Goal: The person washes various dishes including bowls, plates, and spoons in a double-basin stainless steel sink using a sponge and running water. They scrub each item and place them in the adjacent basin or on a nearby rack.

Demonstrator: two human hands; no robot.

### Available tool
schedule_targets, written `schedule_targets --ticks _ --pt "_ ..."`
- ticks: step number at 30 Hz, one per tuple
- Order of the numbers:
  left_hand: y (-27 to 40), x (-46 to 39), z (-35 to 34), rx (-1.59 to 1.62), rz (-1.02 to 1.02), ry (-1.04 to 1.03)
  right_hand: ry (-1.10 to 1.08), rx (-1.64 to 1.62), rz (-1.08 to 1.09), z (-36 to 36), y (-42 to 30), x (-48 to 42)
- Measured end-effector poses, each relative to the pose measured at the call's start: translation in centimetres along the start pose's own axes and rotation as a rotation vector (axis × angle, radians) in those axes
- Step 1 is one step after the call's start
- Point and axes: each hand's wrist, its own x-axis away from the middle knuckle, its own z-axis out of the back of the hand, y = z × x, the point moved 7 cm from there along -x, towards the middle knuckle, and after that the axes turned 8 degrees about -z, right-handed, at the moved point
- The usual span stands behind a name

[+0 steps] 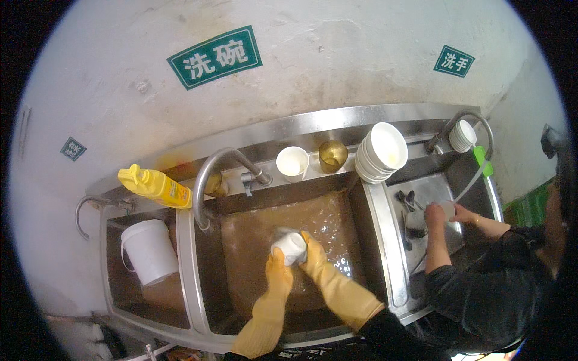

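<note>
My left hand (278, 266), in a yellow rubber glove, grips a small white cup (289, 248) over the middle basin of a steel sink (381, 243). My right hand (311, 252), gloved the same way, is at the cup's right side, with part of a greyish thing showing behind the cup, too blurred to name. Brownish water (257, 225) lies in the basin below. On the ledge behind stand a white cup (292, 163), a brass-coloured cup (333, 156) and a tilted stack of white bowls (384, 151).
A curved faucet (216, 164) arches over the basin's left side, near a yellow jug (156, 186). The left basin holds a white bucket (149, 252). At the right basin, another person (487, 289) handles a pale container near dark spoons (406, 198); a hose and white bowls (463, 135) are behind.
</note>
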Motion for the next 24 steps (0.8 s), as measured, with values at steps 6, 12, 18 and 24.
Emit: schedule_targets --ticks 6,12,18,24 --pt "-1.3 0.4 -0.5 -0.303 0.289 0.006 0.401 0.849 0.842 0.0 1.4 4.0" --pt "-1.2 -0.6 -1.3 -0.487 0.219 -0.11 0.241 1.003 0.797 -2.2 -4.1 5.4" --pt "-3.6 -1.3 0.1 -0.023 0.276 0.083 0.108 1.323 1.014 -5.4 -5.7 9.1" --pt "-3.0 -1.5 0.8 0.002 0.318 -0.003 0.26 0.538 0.314 1.2 -4.2 6.7"
